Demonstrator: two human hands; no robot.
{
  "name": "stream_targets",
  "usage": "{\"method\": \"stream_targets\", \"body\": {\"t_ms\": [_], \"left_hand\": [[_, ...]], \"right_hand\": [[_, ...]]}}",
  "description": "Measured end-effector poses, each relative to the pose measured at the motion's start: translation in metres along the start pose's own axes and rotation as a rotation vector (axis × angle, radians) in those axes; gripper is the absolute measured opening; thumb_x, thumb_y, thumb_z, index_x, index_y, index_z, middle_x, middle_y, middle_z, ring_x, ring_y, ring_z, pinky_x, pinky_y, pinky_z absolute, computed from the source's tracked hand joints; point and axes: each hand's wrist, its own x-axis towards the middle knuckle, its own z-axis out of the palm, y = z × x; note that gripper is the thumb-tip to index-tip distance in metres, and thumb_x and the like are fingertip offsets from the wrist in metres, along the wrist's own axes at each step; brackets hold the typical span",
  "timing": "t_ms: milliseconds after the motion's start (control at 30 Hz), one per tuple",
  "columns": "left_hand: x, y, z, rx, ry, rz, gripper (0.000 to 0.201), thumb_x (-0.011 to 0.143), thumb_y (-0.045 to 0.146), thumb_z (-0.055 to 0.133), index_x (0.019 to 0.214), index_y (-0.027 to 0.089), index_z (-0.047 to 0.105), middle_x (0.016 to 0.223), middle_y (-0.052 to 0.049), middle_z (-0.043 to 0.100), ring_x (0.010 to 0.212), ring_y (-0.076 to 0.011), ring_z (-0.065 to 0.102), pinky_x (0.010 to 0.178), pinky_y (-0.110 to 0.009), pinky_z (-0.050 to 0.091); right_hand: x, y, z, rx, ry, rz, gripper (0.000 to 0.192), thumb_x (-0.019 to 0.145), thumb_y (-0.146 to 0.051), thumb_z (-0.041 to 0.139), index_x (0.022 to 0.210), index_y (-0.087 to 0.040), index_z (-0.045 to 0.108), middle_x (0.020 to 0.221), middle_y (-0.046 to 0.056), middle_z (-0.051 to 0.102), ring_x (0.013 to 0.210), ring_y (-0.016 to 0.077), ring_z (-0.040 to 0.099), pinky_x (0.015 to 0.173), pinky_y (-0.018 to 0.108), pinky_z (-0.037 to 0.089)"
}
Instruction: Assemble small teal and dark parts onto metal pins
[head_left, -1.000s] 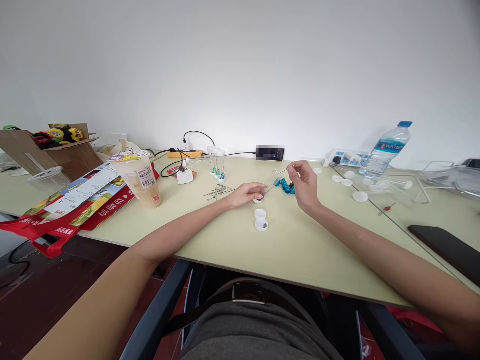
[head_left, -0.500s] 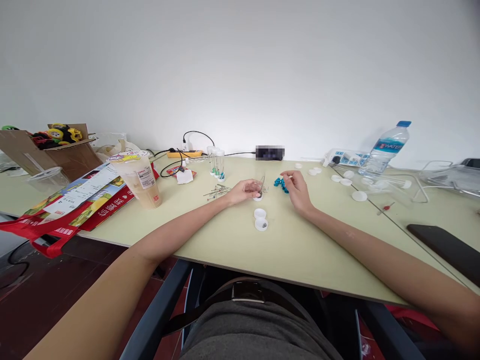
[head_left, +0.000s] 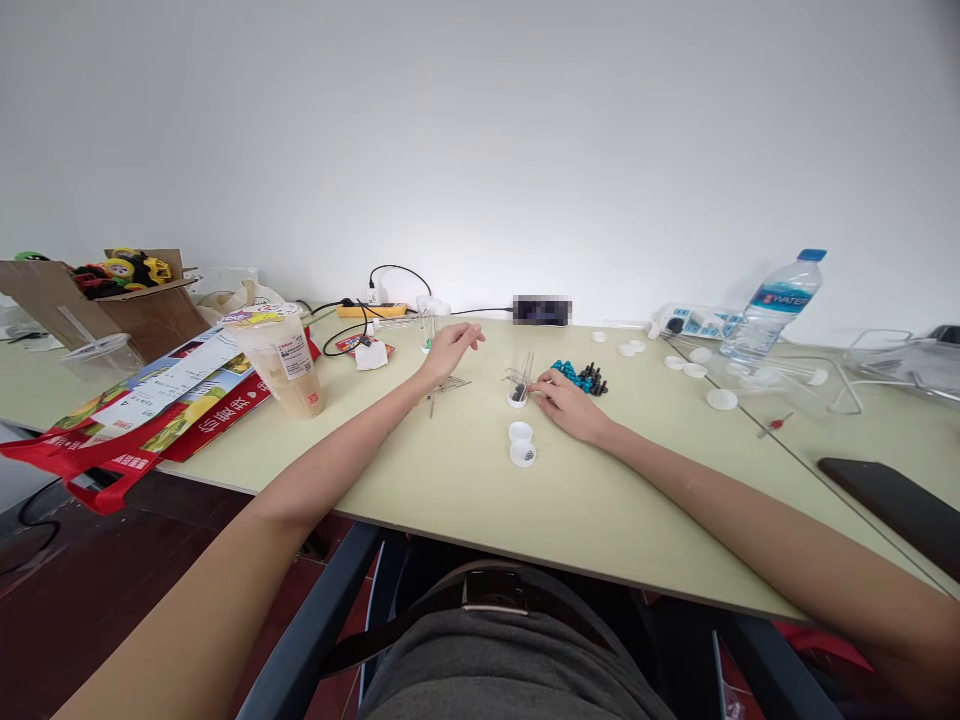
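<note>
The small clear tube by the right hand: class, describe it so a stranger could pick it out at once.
On the pale green table, find the right hand near the middle. Just left of its fingertips stands a clear tube in a white cap. Unlike the two loose white caps nearer the person, it stands upright with something dark at its base.

Bright even daylight, soft faint shadows, sharp centre, wide-angle bending at edges

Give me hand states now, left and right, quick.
Left hand: open, fingers loose, holding nothing, reaching toward the clear tubes.
Right hand: resting on the table, fingertips at the small white cap; grip cannot be told.
</note>
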Motion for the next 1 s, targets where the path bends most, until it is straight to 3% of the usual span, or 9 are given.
{"method": "stream_targets", "body": {"t_ms": [167,300,400,567,700,833,1000], "left_hand": [[-0.002,-0.022,-0.023,0.446,-0.332,0.042,0.022,0.073,0.034,0.053,0.081,0.016,0.063,0.082,-0.005,0.063,0.077,-0.0169,0.054,0.070,-0.028,0.038],[-0.008,-0.037,-0.018,0.652,-0.427,0.091,0.028,0.071,0.035,0.055,0.090,0.016,0.061,0.097,-0.008,0.059,0.091,-0.0224,0.052,0.077,-0.032,0.038],[-0.008,-0.039,-0.012,0.694,-0.480,0.105,0.028,0.072,0.034,0.053,0.093,0.017,0.061,0.099,-0.009,0.058,0.096,-0.0239,0.051,0.079,-0.032,0.038],[-0.008,-0.040,-0.008,0.770,-0.486,0.129,0.024,0.074,0.025,0.051,0.095,0.018,0.060,0.097,-0.008,0.060,0.097,-0.0244,0.051,0.078,-0.032,0.039],[-0.013,-0.035,-0.004,0.844,-0.439,0.149,0.028,0.075,0.015,0.047,0.100,0.017,0.058,0.095,-0.009,0.061,0.096,-0.0254,0.051,0.074,-0.033,0.040],[-0.021,-0.017,0.004,0.829,-0.369,0.232,0.028,0.081,0.018,0.040,0.103,0.016,0.057,0.101,-0.010,0.060,0.097,-0.0238,0.051,0.079,-0.034,0.040],[-0.029,-0.004,0.017,0.761,-0.334,0.204,0.033,0.086,0.022,0.031,0.112,0.017,0.051,0.106,-0.010,0.060,0.097,-0.0227,0.055,0.079,-0.033,0.041]], "right_hand": [[0.000,0.000,0.000,0.010,0.009,-0.003,0.031,0.087,-0.023,0.036,0.109,-0.023,0.057,0.106,0.008,0.049,0.095,0.0204,0.052,0.086,0.037,0.044],[-0.002,-0.006,-0.003,0.011,0.045,-0.020,0.030,0.086,-0.021,0.036,0.106,-0.023,0.059,0.104,0.008,0.050,0.093,0.0205,0.053,0.084,0.037,0.044],[0.001,-0.004,-0.011,-0.021,0.197,0.025,0.029,0.085,-0.019,0.036,0.104,-0.022,0.058,0.103,0.008,0.050,0.095,0.0218,0.052,0.086,0.038,0.042],[0.006,0.037,-0.047,-0.122,0.525,0.288,0.030,0.081,-0.017,0.039,0.107,-0.018,0.054,0.108,0.011,0.046,0.101,0.0238,0.047,0.088,0.038,0.039],[-0.006,0.091,-0.073,-0.315,0.417,0.679,0.038,0.077,-0.023,0.045,0.115,-0.016,0.049,0.117,0.014,0.041,0.114,0.0304,0.036,0.093,0.042,0.031],[-0.025,0.126,-0.068,-0.284,0.353,0.885,0.051,0.078,-0.025,0.045,0.126,-0.009,0.037,0.126,0.022,0.033,0.117,0.0331,0.032,0.094,0.043,0.028],[-0.029,0.141,-0.053,-0.290,0.343,1.023,0.061,0.079,-0.030,0.043,0.132,-0.006,0.024,0.134,0.026,0.024,0.127,0.0339,0.014,0.095,0.047,0.023]]}}
